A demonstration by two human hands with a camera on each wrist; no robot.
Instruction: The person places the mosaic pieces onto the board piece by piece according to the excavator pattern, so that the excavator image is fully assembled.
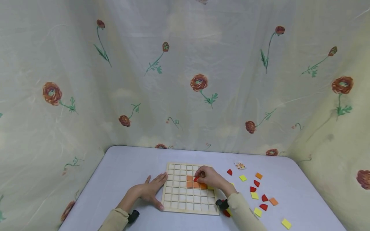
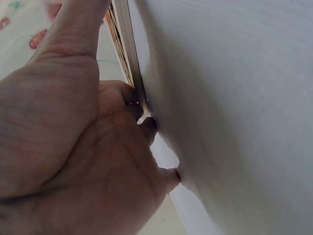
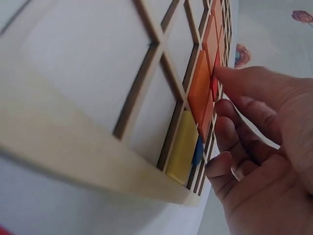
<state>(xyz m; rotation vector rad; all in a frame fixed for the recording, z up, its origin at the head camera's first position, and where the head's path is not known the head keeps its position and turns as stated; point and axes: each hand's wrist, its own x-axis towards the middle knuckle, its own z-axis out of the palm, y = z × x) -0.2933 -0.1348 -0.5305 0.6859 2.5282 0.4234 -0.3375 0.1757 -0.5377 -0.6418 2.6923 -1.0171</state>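
Note:
A wooden grid board (image 1: pixel 190 211) lies on the table with several orange square tiles (image 1: pixel 189 184) set in its cells. My left hand (image 1: pixel 151 190) rests along the board's left edge, fingers spread and thumb near the lower corner. In the left wrist view, the fingertips of the left hand (image 2: pixel 112 152) meet the board's side and tabletop. Over the grid, my right hand (image 1: pixel 210 177) pinches a red quarter-circle tile (image 1: pixel 196 179) between thumb and forefinger, among the orange tiles. The right wrist view shows a yellow tile (image 3: pixel 181 147) and a blue one (image 3: pixel 197 152) in cells near the rim.
Right of the board lie scattered red tiles (image 1: pixel 264 197), yellow tiles (image 1: pixel 258 212) and orange tiles (image 1: pixel 273 201). A small printed card (image 1: pixel 240 165) sits behind them. Flowered curtain (image 1: pixel 185 96) hangs around the table's back and sides. My right forearm covers some pieces near the board's corner.

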